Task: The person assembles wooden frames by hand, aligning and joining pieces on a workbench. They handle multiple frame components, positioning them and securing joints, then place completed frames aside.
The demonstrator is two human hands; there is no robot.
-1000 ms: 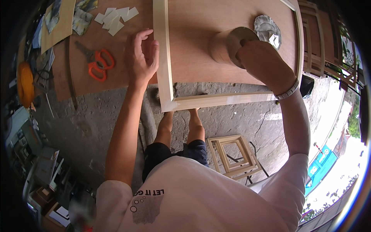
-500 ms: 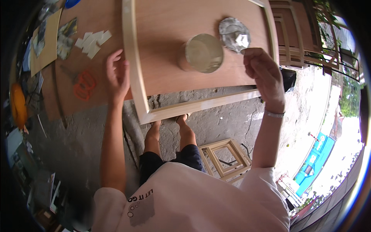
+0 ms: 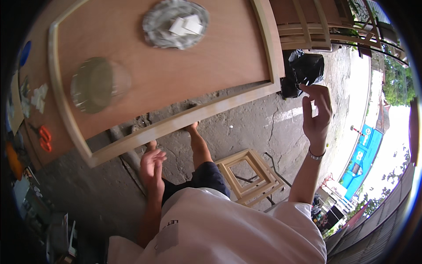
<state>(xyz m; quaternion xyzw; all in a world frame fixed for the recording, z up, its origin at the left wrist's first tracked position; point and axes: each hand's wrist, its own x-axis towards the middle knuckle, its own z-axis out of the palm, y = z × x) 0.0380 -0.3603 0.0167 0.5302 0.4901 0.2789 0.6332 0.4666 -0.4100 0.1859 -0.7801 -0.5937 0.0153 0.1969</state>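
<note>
A large pale wooden frame [image 3: 189,116] lies over the brown board tabletop, its near rail jutting past the table edge. My left hand [image 3: 152,170] hangs just this side of that rail, slightly blurred, fingers loosely bent and apart, holding nothing visible. Off the frame's right corner, my right hand [image 3: 318,108] is raised with thumb and fingers parted and no object seen in it. Inside the frame's outline stand a round clear tub [image 3: 93,83] with beige-green contents and a round, wrinkled grey pad or dish [image 3: 154,26] bearing white rectangular pieces [image 3: 187,25].
Orange-handled scissors [image 3: 45,138] and more white pieces [image 3: 39,97] lie at the table's left. A black plastic bag [image 3: 303,70] sits beyond the right corner. Small wooden frames [image 3: 248,176] rest on a stand near my legs. More frames [image 3: 307,26] lean at far right.
The view has swung right, so table and frame appear farther left. My right hand has gone from beside the grey pad to outside the frame, its pinch now loosened. My left hand has lowered.
</note>
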